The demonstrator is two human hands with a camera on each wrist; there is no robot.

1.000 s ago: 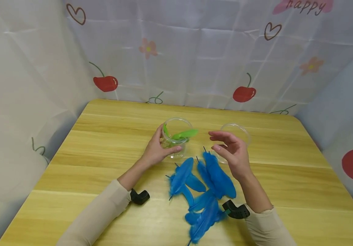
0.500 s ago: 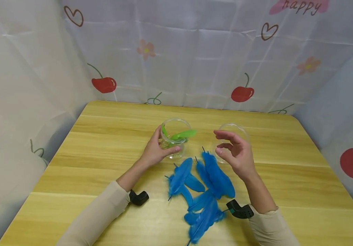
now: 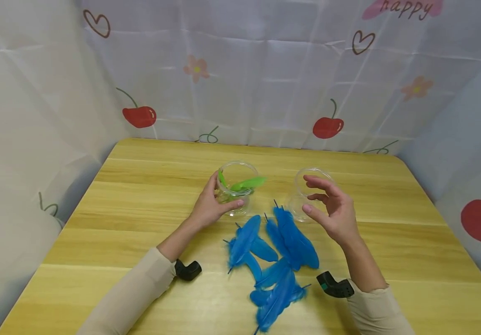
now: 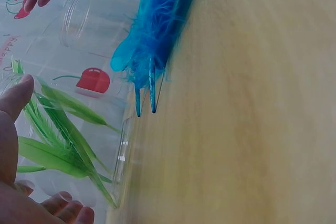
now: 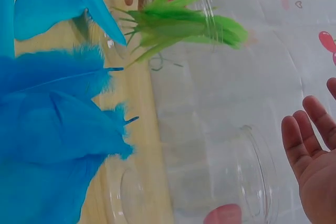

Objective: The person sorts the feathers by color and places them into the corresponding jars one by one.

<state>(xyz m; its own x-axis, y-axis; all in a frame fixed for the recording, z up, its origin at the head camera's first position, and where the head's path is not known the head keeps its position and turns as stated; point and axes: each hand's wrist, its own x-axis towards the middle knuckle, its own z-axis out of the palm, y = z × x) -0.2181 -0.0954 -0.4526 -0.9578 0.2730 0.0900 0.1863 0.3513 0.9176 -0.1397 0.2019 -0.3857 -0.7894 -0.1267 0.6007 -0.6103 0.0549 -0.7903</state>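
Two clear jars stand upright on the wooden table (image 3: pixel 139 195). Left hand (image 3: pixel 208 209) grasps the jar of green feathers (image 3: pixel 236 188). Blue feathers (image 3: pixel 275 251) lie between both wrists, light and soft; best pinched by the quill. Right hand (image 3: pixel 334 211), released and relaxed, hovers just beside the empty jar (image 3: pixel 305 195), which looks light and slippery.

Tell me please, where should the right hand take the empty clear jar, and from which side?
Grip the empty jar around its side wall, coming from the right, where the right hand is. It stands upright, and the blue feathers lie on its near left.
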